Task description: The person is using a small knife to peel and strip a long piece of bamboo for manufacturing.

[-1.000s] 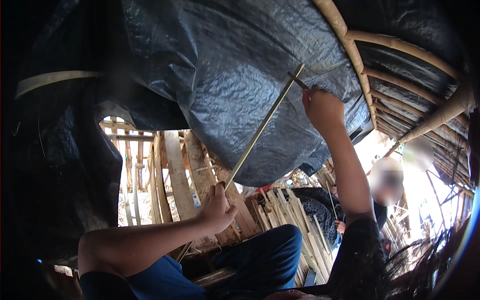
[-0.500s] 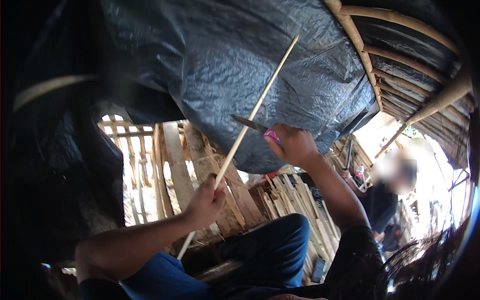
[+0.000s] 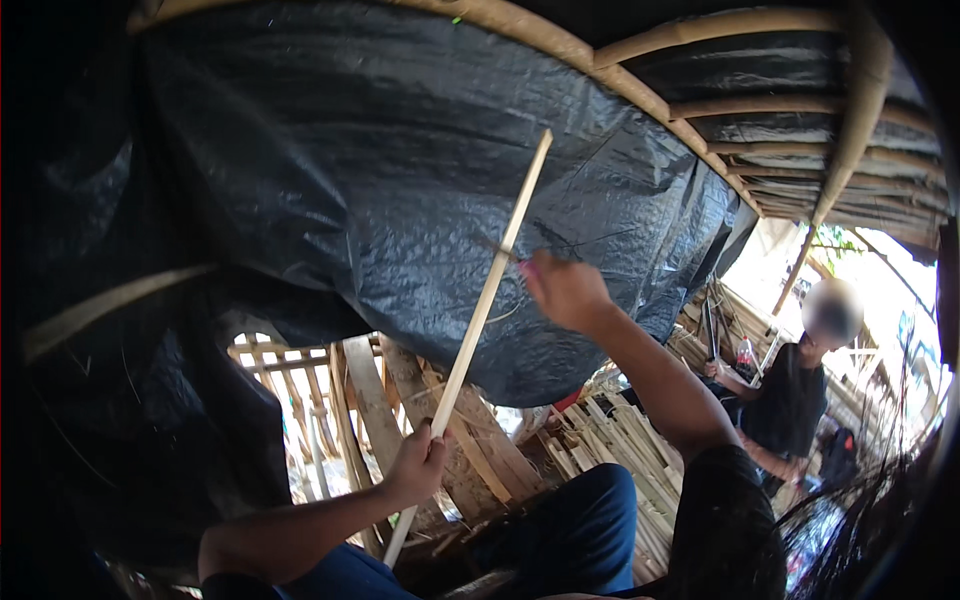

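A long, pale bamboo strip (image 3: 478, 325) slants up and to the right in front of me, its pointed tip high against a dark sheet. Near its lower part my left hand (image 3: 418, 467) is closed around it. My right hand (image 3: 568, 290) grips a knife (image 3: 507, 252) by a pink handle. The blurred blade lies across the strip, above its middle. A thin shaving curls off beside the strip, just under the blade.
Black plastic sheeting (image 3: 400, 180) hangs ahead below a bamboo roof pole (image 3: 560, 45). Split bamboo strips (image 3: 620, 450) lie piled beyond my right knee. Wooden planks (image 3: 465, 450) are at the centre. Another person (image 3: 790, 400) is at the right, beside a bottle (image 3: 745, 352).
My view has tilted up, showing more of the roof. The strip stands somewhat steeper, and its tip sits lower in view. The knife remains across it, now with a curled shaving below the blade.
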A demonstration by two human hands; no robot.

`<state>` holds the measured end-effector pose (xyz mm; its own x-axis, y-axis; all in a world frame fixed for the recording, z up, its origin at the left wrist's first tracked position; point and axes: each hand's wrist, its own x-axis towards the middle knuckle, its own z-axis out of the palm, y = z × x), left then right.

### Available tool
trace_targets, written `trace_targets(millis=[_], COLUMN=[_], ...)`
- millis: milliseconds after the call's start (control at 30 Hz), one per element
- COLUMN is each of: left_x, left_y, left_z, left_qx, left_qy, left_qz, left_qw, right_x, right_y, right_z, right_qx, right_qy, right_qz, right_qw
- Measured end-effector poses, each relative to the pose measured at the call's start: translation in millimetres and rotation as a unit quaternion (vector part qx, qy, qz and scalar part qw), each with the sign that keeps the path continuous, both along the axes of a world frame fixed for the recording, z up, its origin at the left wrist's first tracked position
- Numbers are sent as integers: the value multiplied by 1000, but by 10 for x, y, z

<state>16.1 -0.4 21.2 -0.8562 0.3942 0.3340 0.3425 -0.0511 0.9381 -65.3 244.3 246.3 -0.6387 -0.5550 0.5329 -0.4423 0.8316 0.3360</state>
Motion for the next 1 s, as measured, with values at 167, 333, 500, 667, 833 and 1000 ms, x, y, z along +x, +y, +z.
trace_targets(millis=[167,333,500,667,833,1000], left_x=[2,83,62,37,-21,-19], left_y=[4,23,25,33,1,20], left_z=[81,146,-51,-62,-50,-53], left_qx=[-47,-55,-61,-42,-52,-63], left_qy=[1,28,41,7,35,35], left_qz=[40,51,79,61,71,89], left_qw=[998,997,994,997,996,993], right_x=[36,-218,-140,-272,-301,-257], right_y=[-49,200,135,151,117,72], right_z=[-79,206,-20,115,128,49], right_qx=[-10,-66,26,-46,-5,-42], right_qy=[18,52,-1,8,-9,-21], right_qz=[-61,-153,-71,-126,-132,-139], right_qw=[998,985,997,991,991,989])
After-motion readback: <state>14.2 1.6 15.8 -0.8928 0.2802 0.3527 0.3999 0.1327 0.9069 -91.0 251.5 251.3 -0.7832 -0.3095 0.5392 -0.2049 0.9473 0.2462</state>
